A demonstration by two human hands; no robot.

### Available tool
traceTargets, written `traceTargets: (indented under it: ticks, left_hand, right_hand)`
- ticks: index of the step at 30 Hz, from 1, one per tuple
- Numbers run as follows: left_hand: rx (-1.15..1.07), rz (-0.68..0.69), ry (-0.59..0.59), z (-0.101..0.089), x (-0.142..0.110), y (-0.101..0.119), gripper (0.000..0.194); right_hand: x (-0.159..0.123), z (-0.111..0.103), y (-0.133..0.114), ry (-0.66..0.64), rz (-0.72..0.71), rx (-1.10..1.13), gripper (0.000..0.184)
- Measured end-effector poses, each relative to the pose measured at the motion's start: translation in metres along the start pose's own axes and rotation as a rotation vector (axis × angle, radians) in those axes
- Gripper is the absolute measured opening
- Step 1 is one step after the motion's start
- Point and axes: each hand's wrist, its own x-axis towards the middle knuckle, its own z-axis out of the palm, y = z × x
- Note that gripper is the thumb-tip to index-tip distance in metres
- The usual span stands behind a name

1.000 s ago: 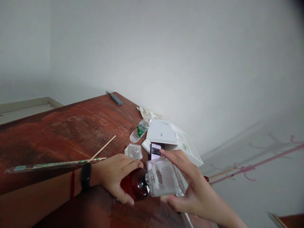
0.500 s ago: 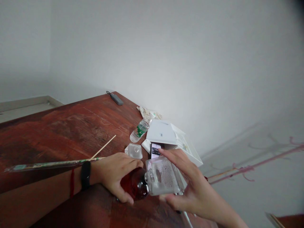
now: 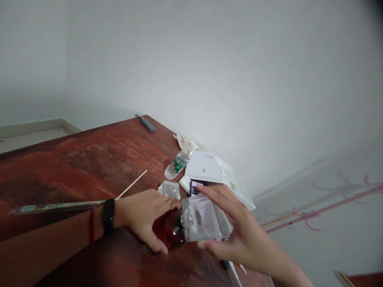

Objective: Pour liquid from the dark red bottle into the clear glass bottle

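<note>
Bottles [image 3: 202,221] in hands [image 3: 146,213], green label [image 3: 179,163] beyond, illegible

Dead centre, the left hand [image 3: 146,215] had the bottle [image 3: 169,233] over the table [image 3: 89,163] — and right beside it, at 3 o'clock, the right hand [image 3: 239,225] held the container [image 3: 202,219]! At 12 came the block [image 3: 172,190], the water bottle [image 3: 177,165] behind it. At 1, the phone [image 3: 195,189] lay before the box [image 3: 200,165]. Between 10 and 11 sat the stick [image 3: 133,183]; at 9, beyond the left forearm, the packet [image 3: 60,207] — and just short of 12, farthest back, the power bank [image 3: 148,124].
</note>
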Motion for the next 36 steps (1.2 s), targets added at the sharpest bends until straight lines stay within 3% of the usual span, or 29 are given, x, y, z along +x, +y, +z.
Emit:
traceTargets:
  ticks: [36]
  left_hand:
    - [0.193,-0.054,-0.031,-0.001,0.001,0.008,0.085]
  right_hand:
    - [0.014,-0.011,-0.010,-0.108,-0.019,-0.037,0.101]
